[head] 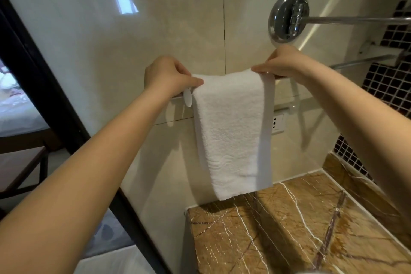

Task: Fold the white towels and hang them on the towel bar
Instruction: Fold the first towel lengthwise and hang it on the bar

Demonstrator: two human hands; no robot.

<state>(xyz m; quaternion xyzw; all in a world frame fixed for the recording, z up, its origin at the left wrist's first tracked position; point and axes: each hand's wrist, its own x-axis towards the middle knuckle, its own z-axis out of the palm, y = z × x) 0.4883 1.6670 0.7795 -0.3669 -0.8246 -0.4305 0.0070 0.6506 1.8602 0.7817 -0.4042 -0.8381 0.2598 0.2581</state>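
Observation:
A folded white towel [231,131] hangs over the towel bar [311,72] on the beige tiled wall, its lower end reaching just above the marble counter. My left hand [166,75] pinches the towel's top left corner at the bar. My right hand [282,62] pinches the top right corner. The bar's middle is hidden under the towel; its white end cap [187,98] shows below my left hand.
A brown marble counter [300,224] lies below the towel. A chrome wall mount with a long arm [289,16] sticks out at upper right. A wall socket [278,123] sits right of the towel. Dark mosaic tiles [387,78] cover the right wall. A black door frame [40,87] stands at left.

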